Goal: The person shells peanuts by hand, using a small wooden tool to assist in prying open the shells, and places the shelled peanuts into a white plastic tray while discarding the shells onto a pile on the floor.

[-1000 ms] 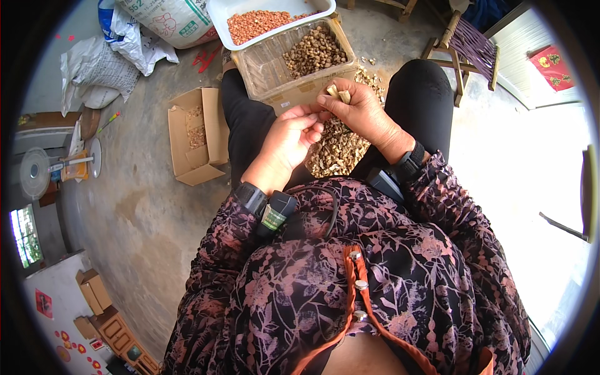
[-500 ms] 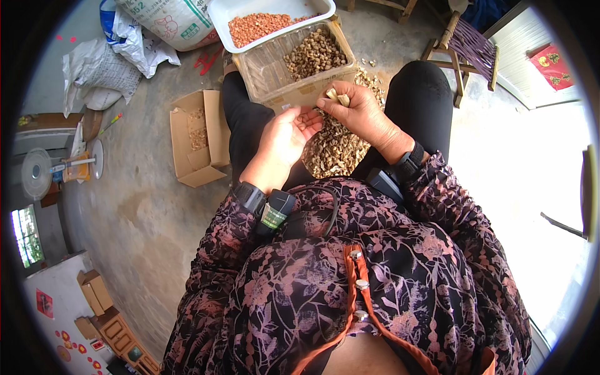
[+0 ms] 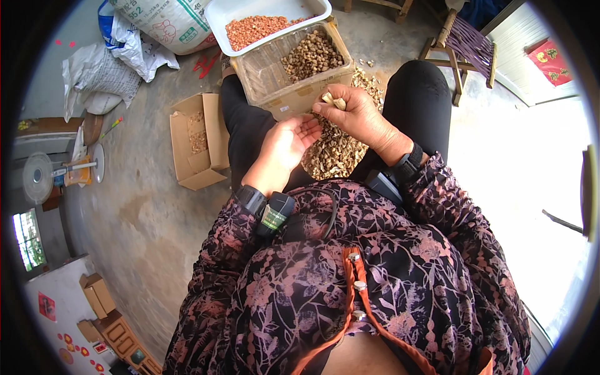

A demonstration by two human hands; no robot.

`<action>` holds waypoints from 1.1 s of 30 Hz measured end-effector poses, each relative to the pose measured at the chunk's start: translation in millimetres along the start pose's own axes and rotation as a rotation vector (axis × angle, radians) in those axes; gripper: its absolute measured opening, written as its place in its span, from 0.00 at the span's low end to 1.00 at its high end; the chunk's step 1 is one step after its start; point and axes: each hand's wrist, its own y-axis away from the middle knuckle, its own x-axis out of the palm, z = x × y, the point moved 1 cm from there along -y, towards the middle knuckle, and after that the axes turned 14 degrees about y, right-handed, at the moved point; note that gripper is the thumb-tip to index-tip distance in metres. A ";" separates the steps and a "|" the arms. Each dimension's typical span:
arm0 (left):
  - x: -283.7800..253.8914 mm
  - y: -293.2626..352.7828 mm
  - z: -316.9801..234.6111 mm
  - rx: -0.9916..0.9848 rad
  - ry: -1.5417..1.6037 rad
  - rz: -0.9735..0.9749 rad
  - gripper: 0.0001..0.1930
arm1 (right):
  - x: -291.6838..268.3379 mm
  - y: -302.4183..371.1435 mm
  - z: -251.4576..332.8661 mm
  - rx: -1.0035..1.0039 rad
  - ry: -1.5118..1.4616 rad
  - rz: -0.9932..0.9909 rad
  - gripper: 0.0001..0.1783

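My right hand (image 3: pixel 361 122) is closed, with pale peanut shell pieces (image 3: pixel 334 102) between its thumb and fingers. Just left of it, my left hand (image 3: pixel 279 146) is turned palm up, its fingers loosely curled and apart; I cannot make out anything in the palm. Under both hands a heap of peanut shells (image 3: pixel 337 153) spreads between my legs. Beyond them stands a clear plastic bin (image 3: pixel 257 67) on a cardboard box, with unshelled peanuts (image 3: pixel 312 55) in its right part. A white tray (image 3: pixel 217 17) of reddish peanut kernels (image 3: pixel 256 31) rests behind it.
An open cardboard box (image 3: pixel 181 147) with small reddish bits inside stands left of my leg. Sacks (image 3: pixel 165 22) lie at the back left. A wooden folding stool (image 3: pixel 462 59) with purple webbing stands back right. A fan (image 3: pixel 40 177) is at far left.
Both hands have shifted very slightly, with the left a little lower and the right thumb a bit left. The shell pieces remain in the right hand.
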 end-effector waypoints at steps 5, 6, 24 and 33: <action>2.4 -0.3 5.9 0.016 -0.132 0.077 0.09 | -0.9 0.7 1.3 0.014 -0.017 -0.003 0.06; 2.6 -1.0 5.4 0.014 -0.132 0.077 0.09 | -1.0 1.0 0.8 0.023 -0.024 -0.008 0.06; 10.8 1.9 -6.3 0.059 0.120 0.226 0.24 | 2.0 -1.0 2.7 0.003 -0.054 -0.044 0.06; -5.2 -1.0 -0.7 0.016 -0.043 -0.004 0.15 | 3.8 -6.5 2.8 0.003 -0.022 -0.052 0.04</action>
